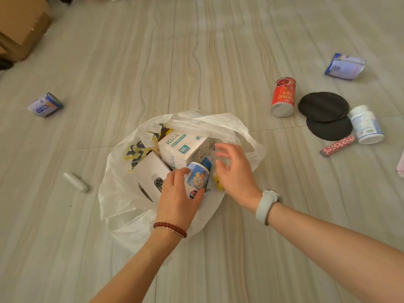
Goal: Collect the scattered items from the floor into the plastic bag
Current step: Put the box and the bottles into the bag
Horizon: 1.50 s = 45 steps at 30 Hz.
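Pale floor, plastic bag; left hand round a blue-white tub (right hand spread, empty)

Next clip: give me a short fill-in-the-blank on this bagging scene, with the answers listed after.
1. The left hand grips a small ____-and-white can over the plastic bag.
2. The red can lies on the floor beside two ____ discs.
3. The right hand wears a ____ on its wrist.
4. The pink tube lies ____ the bag.

Missing words: blue; black; watch; outside
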### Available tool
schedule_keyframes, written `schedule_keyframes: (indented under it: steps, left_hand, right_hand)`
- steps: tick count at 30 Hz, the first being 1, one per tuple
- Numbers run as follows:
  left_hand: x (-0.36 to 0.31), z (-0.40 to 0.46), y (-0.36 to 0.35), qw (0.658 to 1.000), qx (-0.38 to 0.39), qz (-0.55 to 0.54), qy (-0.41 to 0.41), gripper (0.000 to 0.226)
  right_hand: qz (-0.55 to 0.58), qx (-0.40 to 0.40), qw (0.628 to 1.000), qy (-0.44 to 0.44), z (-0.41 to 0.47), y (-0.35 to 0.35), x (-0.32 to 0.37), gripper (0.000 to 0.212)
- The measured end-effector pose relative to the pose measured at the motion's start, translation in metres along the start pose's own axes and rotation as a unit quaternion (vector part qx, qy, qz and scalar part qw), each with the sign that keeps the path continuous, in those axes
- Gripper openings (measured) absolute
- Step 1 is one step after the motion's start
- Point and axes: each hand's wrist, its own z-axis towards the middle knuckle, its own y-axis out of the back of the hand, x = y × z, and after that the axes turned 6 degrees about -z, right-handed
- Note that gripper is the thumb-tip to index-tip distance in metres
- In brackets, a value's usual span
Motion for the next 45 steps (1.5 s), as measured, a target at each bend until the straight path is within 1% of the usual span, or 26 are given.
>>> schedule_keyframes:
  steps: [2, 3, 5, 6, 7, 8, 9, 10, 11, 12, 14, 17, 19, 21, 23, 26, 28, 30, 31, 33, 35, 36, 38, 40, 42, 45]
  left_hand:
    - [0.003, -0.001, -0.003, 1.0, 0.005, 0.002, -0.013, 0.05]
    - [0.004, -0.001, -0.005, 1.0, 0.007, 0.002, -0.024, 0.05]
    - [0.003, 0.0, -0.009, 0.999, 0.019, 0.007, -0.041, 0.05]
    - [0.002, 0.002, -0.012, 0.998, 0.024, 0.012, -0.049, 0.05]
    - [0.001, 0.004, -0.014, 0.998, 0.029, 0.017, -0.058, 0.05]
    - [0.0, 0.005, -0.017, 0.997, 0.033, 0.022, -0.066, 0.05]
    - [-0.001, 0.007, -0.019, 0.996, 0.038, 0.027, -0.071, 0.049]
    - [-0.001, 0.009, -0.02, 0.996, 0.042, 0.031, -0.073, 0.049]
    - [-0.002, 0.01, -0.021, 0.996, 0.045, 0.033, -0.071, 0.049]
    - [-0.001, 0.01, -0.021, 0.996, 0.046, 0.035, -0.068, 0.049]
    - [0.0, 0.011, -0.023, 0.996, 0.044, 0.039, -0.07, 0.049]
    - [0.002, 0.01, -0.026, 0.994, 0.053, 0.054, -0.077, 0.05]
    - [0.002, 0.011, -0.028, 0.993, 0.061, 0.06, -0.085, 0.051]
    - [0.002, 0.013, -0.029, 0.991, 0.063, 0.066, -0.098, 0.049]
    - [0.0, 0.015, -0.031, 0.99, 0.053, 0.075, -0.103, 0.045]
    - [-0.009, 0.016, -0.029, 0.992, 0.03, 0.074, -0.102, 0.04]
    - [-0.015, 0.016, -0.025, 0.991, 0.031, 0.071, -0.108, 0.047]
    - [-0.019, 0.015, -0.02, 0.99, 0.031, 0.069, -0.119, 0.047]
    - [-0.021, 0.015, -0.018, 0.99, 0.027, 0.061, -0.125, 0.046]
    - [-0.027, 0.015, -0.013, 0.99, 0.007, 0.029, -0.137, 0.043]
    - [-0.039, 0.017, -0.007, 0.986, -0.028, -0.015, -0.165, 0.036]
    - [-0.048, 0.02, -0.004, 0.98, -0.049, -0.037, -0.188, 0.031]
    - [-0.074, 0.027, 0.001, 0.964, -0.086, -0.076, -0.24, 0.026]
    - [-0.106, 0.037, 0.001, 0.947, -0.097, -0.084, -0.293, 0.026]
    - [-0.138, 0.048, -0.008, 0.936, -0.072, -0.069, -0.338, 0.028]
    - [-0.177, 0.062, -0.042, 0.916, 0.012, 0.002, -0.4, 0.031]
  right_hand:
    - [-0.015, -0.098, 0.995, -0.029, -0.01, 0.007, -0.014, 0.024]
    - [-0.027, -0.146, 0.987, -0.058, -0.016, 0.013, -0.023, 0.024]
    - [-0.049, -0.2, 0.97, -0.127, -0.022, 0.026, -0.044, 0.034]
    - [-0.049, -0.199, 0.965, -0.161, -0.022, 0.031, -0.053, 0.043]
    - [-0.041, -0.177, 0.965, -0.191, -0.02, 0.035, -0.059, 0.051]
    - [-0.032, -0.135, 0.967, -0.212, -0.017, 0.036, -0.064, 0.057]
    - [-0.023, -0.079, 0.971, -0.224, -0.014, 0.036, -0.066, 0.058]
    - [-0.012, -0.021, 0.974, -0.227, -0.011, 0.034, -0.068, 0.052]
    - [0.001, 0.029, 0.974, -0.225, -0.008, 0.03, -0.069, 0.042]
    - [0.008, 0.059, 0.972, -0.226, -0.005, 0.027, -0.069, 0.031]
    - [0.005, 0.049, 0.974, -0.221, 0.0, 0.02, -0.066, 0.019]
    - [-0.027, -0.013, 0.979, -0.2, -0.002, 0.019, -0.063, 0.024]
    - [-0.028, -0.063, 0.981, -0.181, -0.008, 0.03, -0.058, 0.021]
    - [-0.022, -0.119, 0.982, -0.144, -0.014, 0.049, -0.05, 0.021]
    - [-0.025, -0.152, 0.984, -0.091, -0.022, 0.064, -0.038, 0.023]
    - [-0.049, -0.155, 0.986, -0.032, -0.029, 0.069, -0.023, 0.02]
    - [-0.077, -0.155, 0.985, -0.001, -0.03, 0.069, -0.017, 0.02]
    - [-0.1, -0.154, 0.983, 0.02, -0.029, 0.071, -0.015, 0.01]
    - [-0.113, -0.147, 0.982, 0.027, -0.028, 0.073, -0.016, 0.01]
    - [-0.158, -0.098, 0.982, 0.043, -0.027, 0.076, -0.021, 0.014]
    - [-0.175, -0.033, 0.982, 0.057, -0.028, 0.085, -0.028, 0.015]
    - [-0.172, -0.013, 0.983, 0.069, -0.03, 0.09, -0.031, 0.022]
    - [-0.164, -0.01, 0.983, 0.079, -0.031, 0.106, -0.038, 0.044]
    - [-0.16, -0.035, 0.985, 0.054, -0.03, 0.125, -0.048, 0.052]
    - [-0.166, -0.075, 0.983, 0.025, -0.025, 0.148, -0.063, 0.048]
    - [-0.211, -0.137, 0.967, -0.023, -0.014, 0.187, -0.088, 0.035]
